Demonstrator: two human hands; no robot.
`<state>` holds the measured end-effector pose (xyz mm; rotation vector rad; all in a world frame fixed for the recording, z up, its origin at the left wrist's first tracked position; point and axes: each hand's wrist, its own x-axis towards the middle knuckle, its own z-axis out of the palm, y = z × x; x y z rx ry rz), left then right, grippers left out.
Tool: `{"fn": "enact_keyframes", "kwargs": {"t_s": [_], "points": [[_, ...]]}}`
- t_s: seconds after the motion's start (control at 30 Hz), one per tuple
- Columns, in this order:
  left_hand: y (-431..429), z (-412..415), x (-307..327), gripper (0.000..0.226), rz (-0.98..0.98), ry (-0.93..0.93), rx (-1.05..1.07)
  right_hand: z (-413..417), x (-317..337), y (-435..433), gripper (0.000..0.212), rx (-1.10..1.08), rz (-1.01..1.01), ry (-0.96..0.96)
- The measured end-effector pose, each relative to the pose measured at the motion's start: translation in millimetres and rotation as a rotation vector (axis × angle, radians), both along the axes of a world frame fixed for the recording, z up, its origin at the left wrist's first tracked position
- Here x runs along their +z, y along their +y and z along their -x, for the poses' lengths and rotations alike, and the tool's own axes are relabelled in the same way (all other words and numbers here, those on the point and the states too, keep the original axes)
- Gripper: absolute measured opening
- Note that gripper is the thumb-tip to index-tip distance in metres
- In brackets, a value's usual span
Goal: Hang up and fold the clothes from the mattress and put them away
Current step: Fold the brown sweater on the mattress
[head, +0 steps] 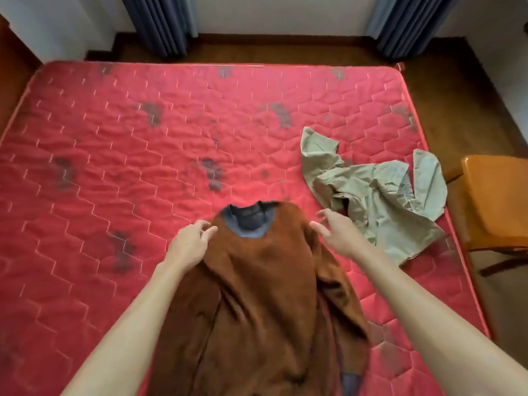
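Red quilted mattress (pixel 114 144) on wood floor (pixel 285 50), blue curtains (pixel 160 21) behind. Brown sweater (pixel 257 281) near edge, left hand (pixel 190 242) pinching shoulder; right hand (pixel 340 231) fingers apart. Green shirt (pixel 371 190) crumpled right.

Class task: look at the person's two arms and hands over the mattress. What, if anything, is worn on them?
Nothing is worn. The left hand and right hand are bare, with no gloves, rings, watch or bracelet to be seen. Both forearms are bare too, right down to the bottom edge of the picture, so no sleeves show. No marks or tattoos are visible.
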<state>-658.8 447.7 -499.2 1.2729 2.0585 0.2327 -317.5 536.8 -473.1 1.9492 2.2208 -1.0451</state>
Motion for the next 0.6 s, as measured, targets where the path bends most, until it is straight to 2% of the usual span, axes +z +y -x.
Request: {"fn": "enact_keyframes", "kwargs": {"t_s": [0.17,0.27,0.37,0.43,0.53,0.6], "points": [[-37.9,-69.8,-78.7,0.034,0.125,-0.092,-0.143,-25.2,-83.2,-67.0,0.037,-0.022,0.256,-0.078],[-60.0,-114.5,-118.5,0.034,0.173,-0.155,-0.168,-55.8,-134.5,-105.6,0.043,-0.139,0.379,-0.149],[-70.8,-161.6,-150.9,0.032,0.174,-0.209,-0.167,-89.3,-177.0,-137.1,0.047,-0.308,0.398,-0.240],[-73.2,-192.8,-169.6,0.035,0.158,-0.243,-0.169,-110.7,-201.6,-151.2,0.058,-0.335,0.425,-0.351],[-69.3,-238.3,-189.9,0.037,0.117,-0.265,-0.190,-135.4,-232.2,-165.0,0.085,-0.340,0.466,-0.456],[-63.7,-268.9,-202.2,0.035,0.077,-0.267,-0.207,-148.2,-250.9,-171.6,0.089,-0.359,0.418,-0.475]]}}
